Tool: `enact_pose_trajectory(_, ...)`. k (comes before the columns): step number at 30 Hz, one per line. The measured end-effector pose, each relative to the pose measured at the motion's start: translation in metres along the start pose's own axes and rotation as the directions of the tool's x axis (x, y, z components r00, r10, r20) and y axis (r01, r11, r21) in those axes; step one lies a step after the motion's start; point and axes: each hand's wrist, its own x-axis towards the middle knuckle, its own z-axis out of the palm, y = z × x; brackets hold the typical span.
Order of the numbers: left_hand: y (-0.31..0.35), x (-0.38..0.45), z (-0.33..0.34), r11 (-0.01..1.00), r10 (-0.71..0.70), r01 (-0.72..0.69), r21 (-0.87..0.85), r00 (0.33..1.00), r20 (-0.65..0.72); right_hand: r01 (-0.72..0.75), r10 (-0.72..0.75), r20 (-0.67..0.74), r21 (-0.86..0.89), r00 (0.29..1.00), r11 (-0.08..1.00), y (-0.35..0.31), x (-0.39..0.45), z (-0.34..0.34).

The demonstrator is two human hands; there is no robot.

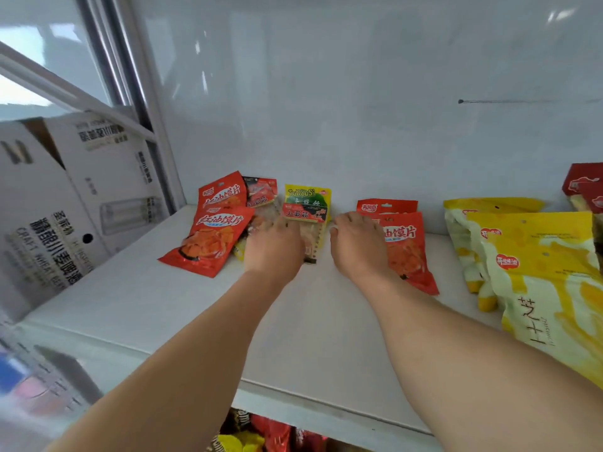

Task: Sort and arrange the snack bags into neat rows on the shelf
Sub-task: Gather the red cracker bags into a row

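On the white shelf (182, 305) lie two red snack bags (212, 236) at the left, overlapping. Behind them sits a smaller red-and-black packet (261, 192). In the middle a yellow-green bag (308, 195) stands against the back wall, with a clear packet with a red label (306, 213) in front of it. My left hand (272, 244) lies palm down on the middle packets, fingers blurred. My right hand (357, 243) rests palm down on the left edge of two stacked red bags (408, 252).
Large yellow snack bags (535, 265) fill the shelf's right side, with red bags (584, 187) behind them. White cardboard boxes (65, 203) stand left of the shelf's post. More snack bags (257, 435) show on the shelf below.
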Motion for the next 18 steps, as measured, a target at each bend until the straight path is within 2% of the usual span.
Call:
enact_pose_trajectory(4, -0.055, -0.003, -0.003, 0.999, -0.019, 0.020, 0.047, 1.000, -0.018, 0.054, -0.056, 0.038, 0.049, 0.998, 0.997, -0.049, 0.010, 0.009)
enact_pose_trajectory(7, -0.099, 0.000, -0.003, 0.995, -0.097, 0.097, -0.028, 0.995, 0.003, 0.070, -0.073, 0.037, 0.082, 0.997, 0.994, -0.086, 0.021, 0.020)
enact_pose_trajectory(10, -0.141, 0.008, 0.004, 0.950, -0.238, 0.253, -0.185, 0.966, 0.097, 0.058, -0.064, 0.043, 0.132, 0.997, 0.990, -0.118, 0.034, 0.031)
enact_pose_trajectory(13, -0.176, 0.023, 0.017, 0.871, -0.322, 0.383, -0.308, 0.918, 0.232, 0.049, -0.055, 0.027, 0.197, 0.998, 0.979, -0.144, 0.050, 0.038)
enact_pose_trajectory(18, -0.209, 0.039, 0.041, 0.811, -0.258, 0.432, -0.396, 0.870, 0.420, -0.054, 0.049, 0.022, 0.301, 0.999, 0.952, -0.176, 0.071, 0.047)
